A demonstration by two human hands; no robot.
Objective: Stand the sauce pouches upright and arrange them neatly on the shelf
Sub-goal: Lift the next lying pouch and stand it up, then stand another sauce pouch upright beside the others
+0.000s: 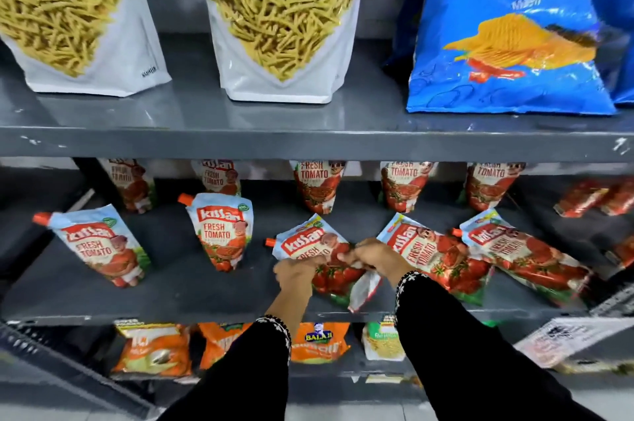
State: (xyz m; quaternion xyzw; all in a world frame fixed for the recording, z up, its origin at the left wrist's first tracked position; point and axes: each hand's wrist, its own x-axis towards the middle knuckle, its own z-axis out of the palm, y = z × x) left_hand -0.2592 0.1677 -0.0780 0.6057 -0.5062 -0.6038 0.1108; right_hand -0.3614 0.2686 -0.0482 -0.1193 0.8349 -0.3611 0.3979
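A red-and-white plastic tomato sauce pouch with an orange spout (310, 250) is gripped by both the left hand (297, 272) and the right hand (372, 257), fingers curled closed on it (its base lifted off the board). It is held over the front middle of the grey metal shelf (192, 286), between an upright pouch (221, 232) and a toppled pouch (434, 257).

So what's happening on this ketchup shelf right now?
A person is tidying tomato sauce pouches on the middle shelf. The left hand and right hand both grip the centre pouch, which lies tilted. Two front pouches to its left already stand upright, as does the back row. Two pouches to its right lie flat.
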